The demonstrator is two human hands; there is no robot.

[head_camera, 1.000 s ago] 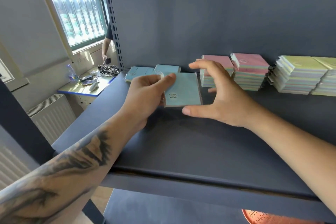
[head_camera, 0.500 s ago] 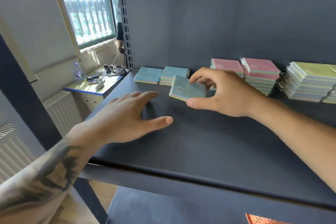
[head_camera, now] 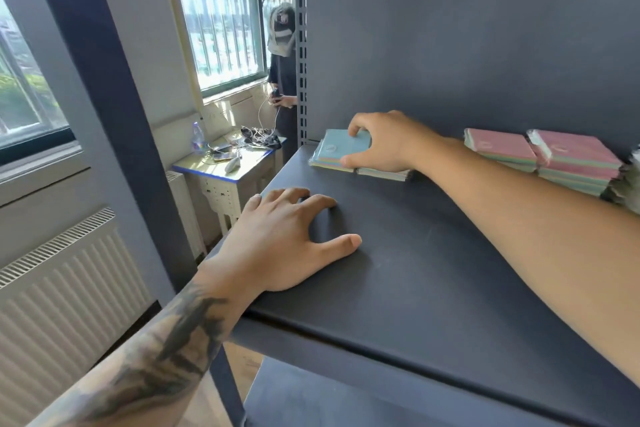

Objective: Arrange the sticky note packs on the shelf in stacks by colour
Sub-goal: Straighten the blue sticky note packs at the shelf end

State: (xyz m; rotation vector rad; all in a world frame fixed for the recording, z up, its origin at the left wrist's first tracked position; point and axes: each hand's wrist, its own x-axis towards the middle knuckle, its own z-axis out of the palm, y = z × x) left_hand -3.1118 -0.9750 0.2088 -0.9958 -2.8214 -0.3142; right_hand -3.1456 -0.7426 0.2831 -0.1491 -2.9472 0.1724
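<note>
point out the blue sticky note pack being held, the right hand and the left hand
blue sticky note pack [head_camera: 337, 147]: head view, top face
right hand [head_camera: 388, 144]: head view, back of hand
left hand [head_camera: 280, 246]: head view, back of hand

A small pale desk with a blue-edged top [head_camera: 231, 173] stands at about ten o'clock, beneath a green-framed window with vertical bars [head_camera: 221, 21]. On the desk lie a tangle of dark and white cables [head_camera: 258, 136], a clear plastic bottle [head_camera: 198, 138], a flat phone [head_camera: 221, 157] and a pale computer mouse [head_camera: 231, 166]. A person in dark clothing [head_camera: 283, 80] stands just past the desk at eleven o'clock, partly hidden. A white ribbed radiator [head_camera: 65, 291] fills the wall at eight o'clock.
</note>
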